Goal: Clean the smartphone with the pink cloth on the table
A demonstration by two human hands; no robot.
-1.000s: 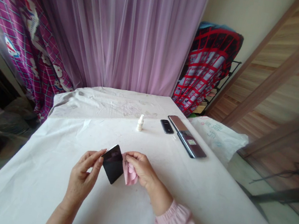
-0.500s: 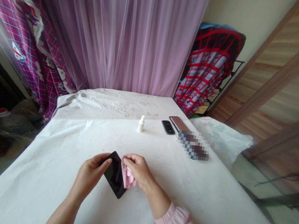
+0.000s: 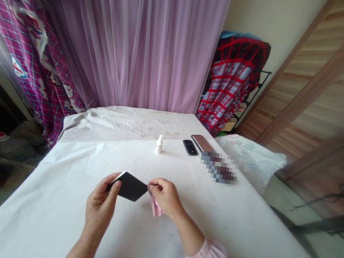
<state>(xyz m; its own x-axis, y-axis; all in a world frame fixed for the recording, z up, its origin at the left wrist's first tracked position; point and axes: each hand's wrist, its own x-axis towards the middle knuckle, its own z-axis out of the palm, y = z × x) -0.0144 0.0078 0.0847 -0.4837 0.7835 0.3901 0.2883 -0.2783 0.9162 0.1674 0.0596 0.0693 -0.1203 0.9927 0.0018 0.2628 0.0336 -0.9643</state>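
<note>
A black phone (image 3: 129,186) is held above the white-covered table (image 3: 224,230), tilted nearly flat with one corner pointing right. My left hand (image 3: 101,206) grips its left end with closed fingers. My right hand (image 3: 165,196) pinches a small pink cloth (image 3: 155,205) and touches the phone's right corner. A pink sleeve covers my right wrist.
Farther back on the table stand a small white bottle (image 3: 159,144), a small dark phone (image 3: 190,147), a brownish phone (image 3: 201,143) and a blurred-out device (image 3: 218,168). Purple curtains hang behind. A white bag (image 3: 251,157) lies off the table's right side.
My left hand has turned the phone from a steep upright tilt to nearly flat. The pink cloth has slipped from the screen to the phone's right corner.
</note>
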